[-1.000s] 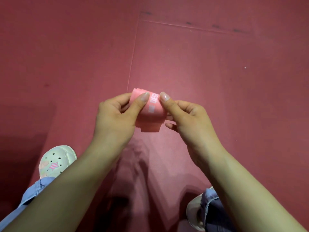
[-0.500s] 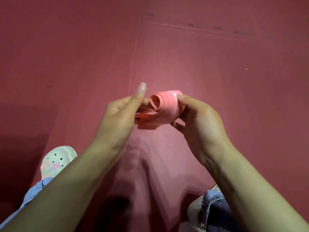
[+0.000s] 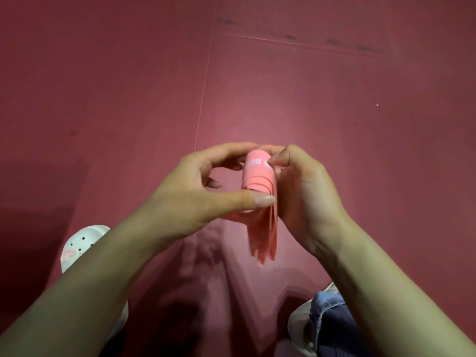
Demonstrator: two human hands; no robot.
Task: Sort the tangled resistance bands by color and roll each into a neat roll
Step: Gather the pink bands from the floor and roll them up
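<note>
On my feed the pink resistance band (image 3: pixel 257 173) sits up in the air, just right of the near end of the mat seam (image 3: pixel 203 99), which I take as my marker. The band is partly wound: a short roll with white lettering on it, and a loose layered tail hanging from it towards the camera. The left hand (image 3: pixel 190 194) comes in from the seam side and curls round the roll, thumb (image 3: pixel 257 200) pressed on its near side, fingers over the far side. The right hand (image 3: pixel 306 194), further right of the seam, pinches the roll's far end with bent fingertips (image 3: pixel 279 158). A white clog (image 3: pixel 82 243) stands left of the seam, nearer me; a blue trouser cuff (image 3: pixel 332 320) lies well to its right.
</note>
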